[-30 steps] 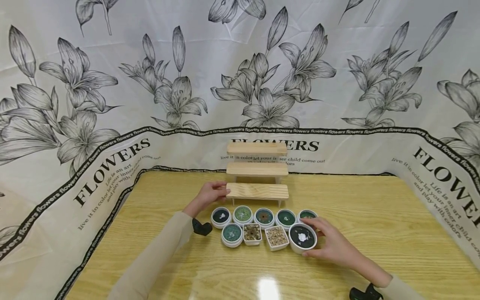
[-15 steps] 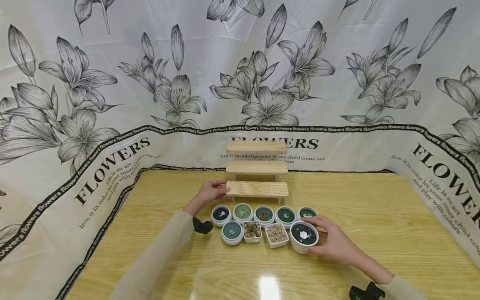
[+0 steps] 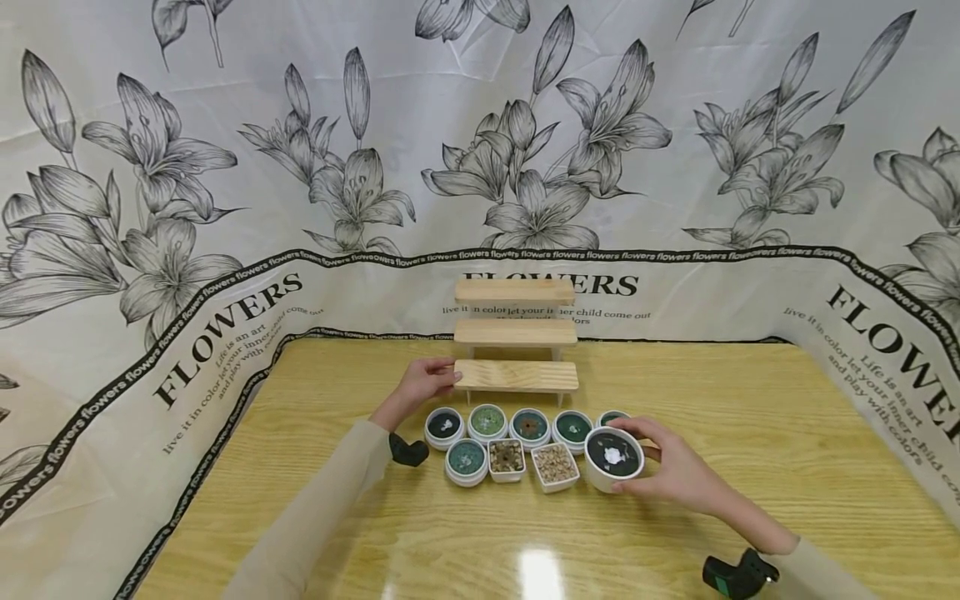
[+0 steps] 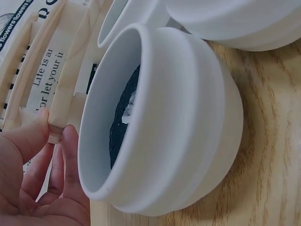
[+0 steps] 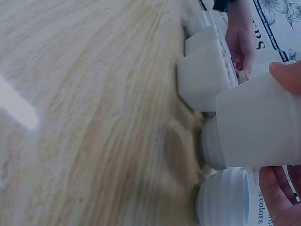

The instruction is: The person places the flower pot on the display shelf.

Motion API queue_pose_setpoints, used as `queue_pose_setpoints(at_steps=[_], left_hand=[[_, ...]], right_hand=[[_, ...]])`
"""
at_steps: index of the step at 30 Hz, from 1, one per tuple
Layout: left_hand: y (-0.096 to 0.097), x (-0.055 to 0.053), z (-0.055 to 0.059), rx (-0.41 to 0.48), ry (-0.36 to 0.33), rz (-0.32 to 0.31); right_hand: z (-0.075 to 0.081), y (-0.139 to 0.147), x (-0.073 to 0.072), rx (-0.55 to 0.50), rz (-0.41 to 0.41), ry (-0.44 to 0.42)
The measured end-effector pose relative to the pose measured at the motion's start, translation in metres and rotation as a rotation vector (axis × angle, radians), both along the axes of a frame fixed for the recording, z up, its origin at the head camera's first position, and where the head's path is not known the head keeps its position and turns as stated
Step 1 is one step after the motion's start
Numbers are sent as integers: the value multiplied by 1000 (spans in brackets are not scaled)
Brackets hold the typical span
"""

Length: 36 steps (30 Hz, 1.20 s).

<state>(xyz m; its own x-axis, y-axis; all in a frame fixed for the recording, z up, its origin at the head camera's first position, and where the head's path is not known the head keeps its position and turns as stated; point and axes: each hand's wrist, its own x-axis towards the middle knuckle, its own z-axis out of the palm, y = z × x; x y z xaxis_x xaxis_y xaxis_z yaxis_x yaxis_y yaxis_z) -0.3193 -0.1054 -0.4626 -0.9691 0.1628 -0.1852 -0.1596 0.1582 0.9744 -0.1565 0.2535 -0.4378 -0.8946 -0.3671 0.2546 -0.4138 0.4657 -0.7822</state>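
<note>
My right hand [image 3: 678, 472] grips a round white pot [image 5: 258, 125] with dark fill and a white lump on top. Thumb and fingers lie on opposite sides of it. The right wrist view shows this pot off the table, its shadow below. My left hand [image 3: 423, 386] pinches the left end of the lowest board of a three-step wooden stand [image 3: 517, 377], thumb above and fingers beneath in the left wrist view. Close by that hand sits a ribbed white pot [image 4: 183, 117] with dark fill.
Before the stand, a row of round white pots includes a green-filled pot [image 3: 487, 422] and a brown-centred one [image 3: 529, 426]. Nearer are a teal-filled pot [image 3: 467, 460] and two square pots of pebbles, one pale [image 3: 556, 465]. A flower-printed cloth [image 3: 360, 292] hangs behind the wooden table [image 3: 420, 542].
My right hand has raised the dark-filled pot off the table and moved it slightly right and away from me. The left hand keeps its hold on the stand.
</note>
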Motion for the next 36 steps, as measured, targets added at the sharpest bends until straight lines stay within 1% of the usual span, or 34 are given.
queue_pose_setpoints(at_steps=[9, 14, 18, 22, 28, 32, 36], left_hand=[[2, 1, 6, 1, -2, 11], [4, 2, 9, -29, 2, 27], [5, 2, 9, -43, 13, 35], [4, 1, 7, -26, 19, 45], [5, 5, 5, -36, 36, 52], [5, 8, 5, -38, 47, 55], [8, 9, 6, -40, 56, 63]], right_hand=[[17, -7, -10, -28, 35, 50], [30, -14, -19, -22, 37, 36], [37, -21, -29, -7, 21, 12], [45, -28, -38, 30, -10, -12], [54, -39, -53, 31, -4, -10], [58, -48, -66, 19, 5, -6], [62, -56, -83, 10, 11, -4]])
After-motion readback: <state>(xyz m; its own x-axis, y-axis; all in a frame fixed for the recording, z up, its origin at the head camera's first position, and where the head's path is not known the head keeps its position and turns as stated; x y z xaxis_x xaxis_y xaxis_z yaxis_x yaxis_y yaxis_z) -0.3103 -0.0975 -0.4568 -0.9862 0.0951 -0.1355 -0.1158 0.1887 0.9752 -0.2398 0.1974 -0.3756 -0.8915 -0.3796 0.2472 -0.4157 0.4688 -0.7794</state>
